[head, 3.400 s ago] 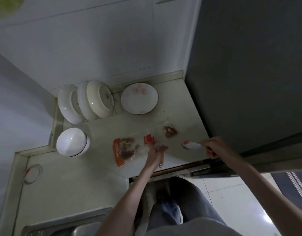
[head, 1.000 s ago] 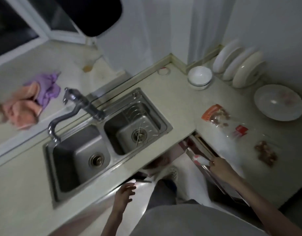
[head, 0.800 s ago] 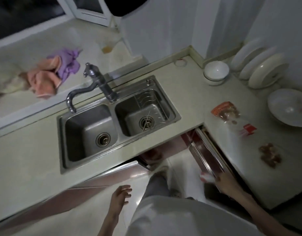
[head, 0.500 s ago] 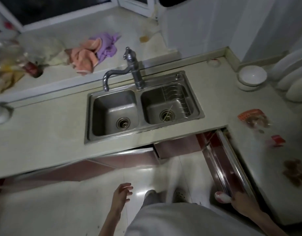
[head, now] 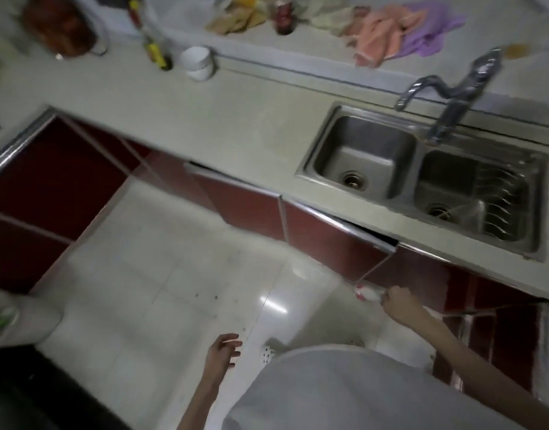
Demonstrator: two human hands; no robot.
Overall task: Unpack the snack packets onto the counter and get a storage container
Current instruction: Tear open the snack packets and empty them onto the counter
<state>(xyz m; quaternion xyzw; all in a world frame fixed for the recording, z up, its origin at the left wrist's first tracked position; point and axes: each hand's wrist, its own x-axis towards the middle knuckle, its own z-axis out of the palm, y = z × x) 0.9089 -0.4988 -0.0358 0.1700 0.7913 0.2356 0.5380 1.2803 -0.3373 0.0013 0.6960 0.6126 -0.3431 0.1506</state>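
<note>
My right hand is closed around a small white and red wrapper, held in front of the dark red cabinet doors below the sink. My left hand hangs over the floor with its fingers spread and nothing in it. The snack packets and the plates are out of view. A white cup-like container stands on the pale counter at the upper left.
A steel double sink with a tap is set in the counter at right. Pink and purple cloths, bottles and a reddish pot line the back ledge. One cabinet door stands slightly ajar. The tiled floor lies below.
My view has swung left along the counter, away from the corner with the snack packets and plates. The sink has shifted to the right. My right hand still holds the wrapper.
</note>
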